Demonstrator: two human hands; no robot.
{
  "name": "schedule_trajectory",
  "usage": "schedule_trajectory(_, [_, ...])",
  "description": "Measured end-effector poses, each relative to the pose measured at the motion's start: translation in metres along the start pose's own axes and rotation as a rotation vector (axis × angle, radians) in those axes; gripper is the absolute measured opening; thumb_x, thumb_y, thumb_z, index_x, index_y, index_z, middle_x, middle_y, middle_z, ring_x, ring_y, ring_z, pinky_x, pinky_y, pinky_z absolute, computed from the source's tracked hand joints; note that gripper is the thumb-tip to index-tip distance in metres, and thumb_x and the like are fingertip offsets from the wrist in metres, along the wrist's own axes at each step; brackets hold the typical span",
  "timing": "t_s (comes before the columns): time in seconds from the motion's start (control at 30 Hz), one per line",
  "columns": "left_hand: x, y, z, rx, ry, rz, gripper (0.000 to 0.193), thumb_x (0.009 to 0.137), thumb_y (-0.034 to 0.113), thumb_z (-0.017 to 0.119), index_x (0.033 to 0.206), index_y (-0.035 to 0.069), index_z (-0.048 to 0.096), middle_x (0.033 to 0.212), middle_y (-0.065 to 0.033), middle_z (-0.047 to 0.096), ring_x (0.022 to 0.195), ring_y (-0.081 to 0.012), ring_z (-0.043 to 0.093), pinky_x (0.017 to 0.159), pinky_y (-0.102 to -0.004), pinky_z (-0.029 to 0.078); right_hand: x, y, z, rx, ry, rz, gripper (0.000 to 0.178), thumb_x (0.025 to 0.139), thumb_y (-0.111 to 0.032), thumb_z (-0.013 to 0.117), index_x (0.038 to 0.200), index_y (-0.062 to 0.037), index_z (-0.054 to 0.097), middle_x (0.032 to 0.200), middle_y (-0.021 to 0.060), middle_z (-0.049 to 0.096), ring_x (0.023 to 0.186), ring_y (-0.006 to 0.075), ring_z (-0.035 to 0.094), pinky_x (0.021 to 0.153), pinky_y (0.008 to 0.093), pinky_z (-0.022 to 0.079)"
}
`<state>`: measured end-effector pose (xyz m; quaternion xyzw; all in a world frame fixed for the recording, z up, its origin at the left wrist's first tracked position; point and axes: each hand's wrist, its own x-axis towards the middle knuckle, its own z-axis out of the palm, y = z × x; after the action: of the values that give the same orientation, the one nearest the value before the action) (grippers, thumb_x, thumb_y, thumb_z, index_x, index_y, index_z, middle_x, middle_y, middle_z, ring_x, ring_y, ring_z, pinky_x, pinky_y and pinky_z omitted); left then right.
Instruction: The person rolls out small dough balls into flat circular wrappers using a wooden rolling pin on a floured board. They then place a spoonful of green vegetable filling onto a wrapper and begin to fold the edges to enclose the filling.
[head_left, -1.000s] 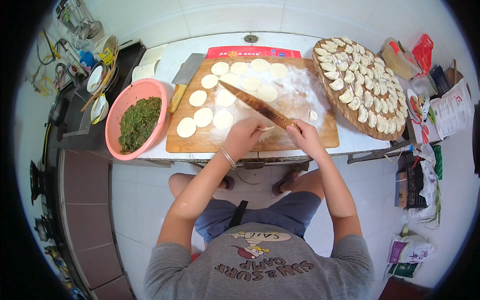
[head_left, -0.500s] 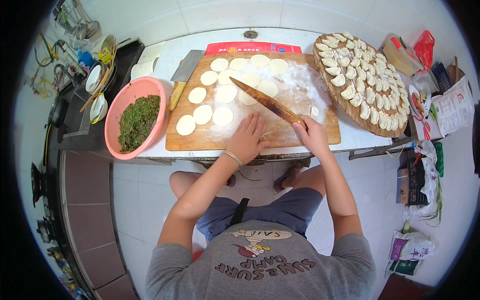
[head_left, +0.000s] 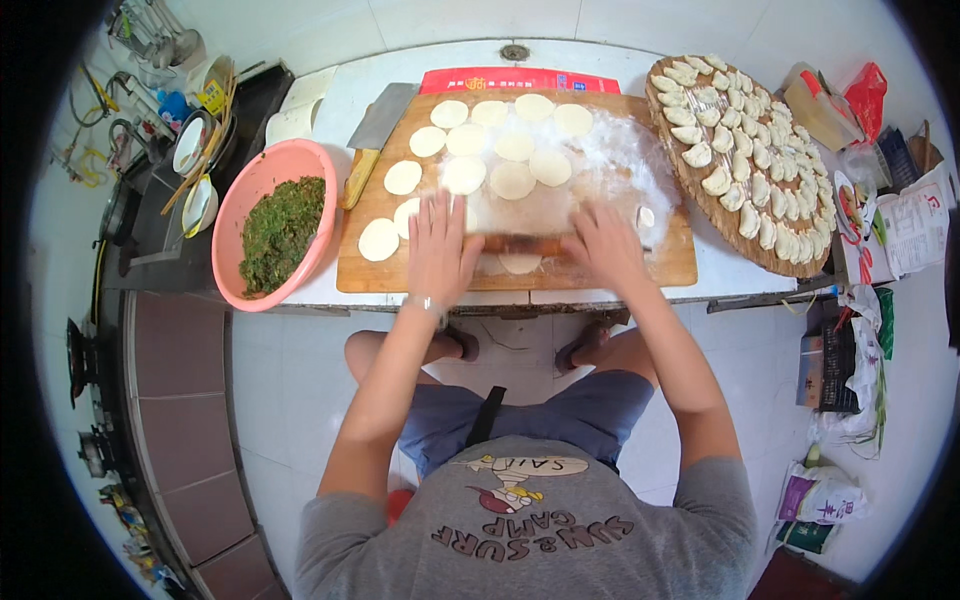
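My left hand (head_left: 438,250) and my right hand (head_left: 606,248) lie palm down over the two ends of a dark wooden rolling pin (head_left: 522,244), which lies crosswise near the front of a floured wooden board (head_left: 610,276). The fingers of both are stretched out, pointing away from me. From under the pin's middle shows a piece of dough (head_left: 520,264). Several round dough wrappers (head_left: 512,180) are spread over the board's left and middle, one partly hidden by my left hand. A small dough piece (head_left: 646,216) sits beside my right hand.
At left stands a pink bowl (head_left: 226,235) of chopped green filling. A cleaver (head_left: 380,118) rests across the board's left edge. Many shaped dumplings cover a round wooden tray (head_left: 690,190) at right. Behind the board lies a red box (head_left: 520,79).
The rolling pin has swung from slanted to crosswise, nearer me. My left hand has shifted left onto its end; my right hand has gone from gripping it to lying flat on it.
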<state>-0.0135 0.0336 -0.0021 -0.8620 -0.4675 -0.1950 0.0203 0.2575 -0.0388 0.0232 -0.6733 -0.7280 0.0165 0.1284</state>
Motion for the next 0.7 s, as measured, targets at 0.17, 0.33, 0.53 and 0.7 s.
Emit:
schedule_trajectory(0.17, [0.009,-0.008,-0.001,-0.125,-0.073,-0.034,0.062,0.100,0.035,0.050,0.150,0.002,0.036,0.155,-0.0238,0.035,0.145,-0.0444,0.028,0.118,-0.0528,0.022,0.008,0.002,0.005,-0.098,0.153,-0.134,0.064,0.093,-0.039,0.061,0.148,-0.0131,0.043,0.159,0.0164,0.032,0.145,0.0390,0.031,0.116,0.0529,0.028])
schedule_trajectory(0.33, [-0.045,0.011,-0.024,-0.146,-0.041,-0.013,0.063,0.098,0.037,0.053,0.149,0.002,0.038,0.156,-0.0251,0.033,0.144,-0.0448,0.029,0.117,-0.0525,0.023,-0.020,-0.005,-0.004,-0.071,0.027,-0.202,0.063,0.096,-0.041,0.055,0.151,-0.0154,0.039,0.159,0.0136,0.033,0.146,0.0398,0.029,0.120,0.0535,0.021])
schedule_trajectory(0.53, [-0.004,-0.003,-0.007,-0.090,0.029,-0.039,0.069,0.096,0.038,0.057,0.150,0.001,0.035,0.155,-0.0252,0.033,0.144,-0.0441,0.029,0.118,-0.0535,0.022,0.021,0.002,0.007,-0.064,0.125,-0.162,0.061,0.097,-0.040,0.055,0.149,-0.0129,0.041,0.157,0.0153,0.035,0.143,0.0386,0.034,0.118,0.0528,0.025])
schedule_trajectory(0.7, [-0.070,0.018,-0.028,-0.127,-0.029,-0.027,0.072,0.094,0.035,0.060,0.152,0.001,0.033,0.157,-0.0252,0.032,0.143,-0.0472,0.030,0.117,-0.0556,0.022,-0.029,-0.011,-0.011,0.065,-0.015,-0.233,0.050,0.087,-0.026,0.070,0.132,-0.0098,0.055,0.133,0.0116,0.056,0.123,0.0331,0.052,0.101,0.0462,0.041])
